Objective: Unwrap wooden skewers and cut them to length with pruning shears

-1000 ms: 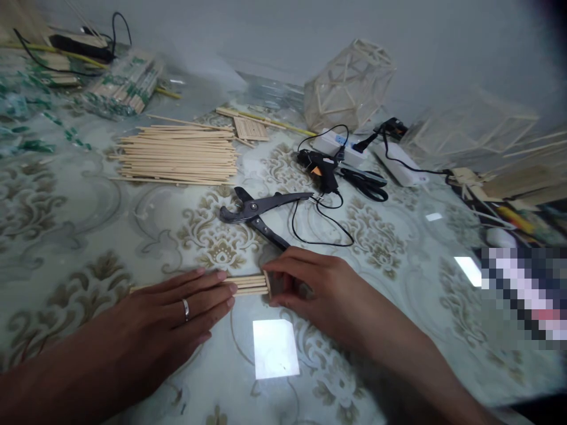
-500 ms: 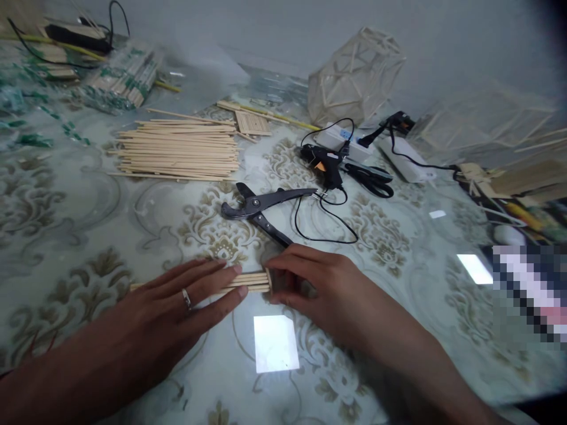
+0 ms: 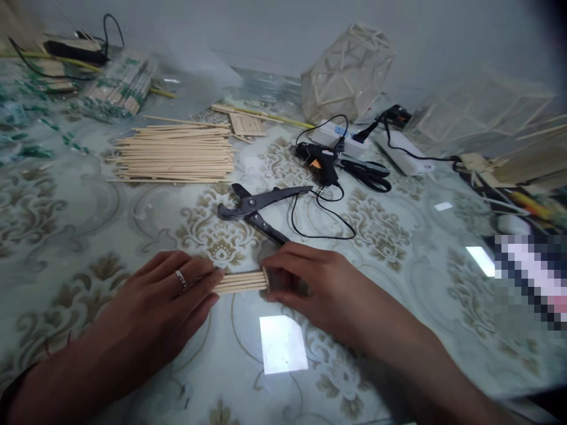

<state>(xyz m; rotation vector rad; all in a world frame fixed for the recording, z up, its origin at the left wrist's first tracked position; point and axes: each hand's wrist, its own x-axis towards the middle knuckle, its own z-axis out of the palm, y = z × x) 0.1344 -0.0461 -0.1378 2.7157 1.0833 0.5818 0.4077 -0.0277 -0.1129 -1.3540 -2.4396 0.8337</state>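
Note:
Several thin wooden sticks lie side by side on the table, their left part hidden under my left hand. That hand, with a ring on one finger, has its fingers drawn together around the row. At the row's right end, my right hand pinches a short wooden piece standing crosswise against the stick ends. Just beyond my right fingers rests a dark pair of cutters with spread handles, one handle end reaching close to the fingers.
Farther back are a pile of wooden sticks, a small stick panel, a black glue gun, scissors and a white power strip. Geometric stick frames stand along the wall. Wrapped stick bundles lie at the back left.
My left hand has slid left along the sticks, and its fingers have gone from stretched out flat to gathered around them. The row looks more tightly aligned. My right hand stays at the end.

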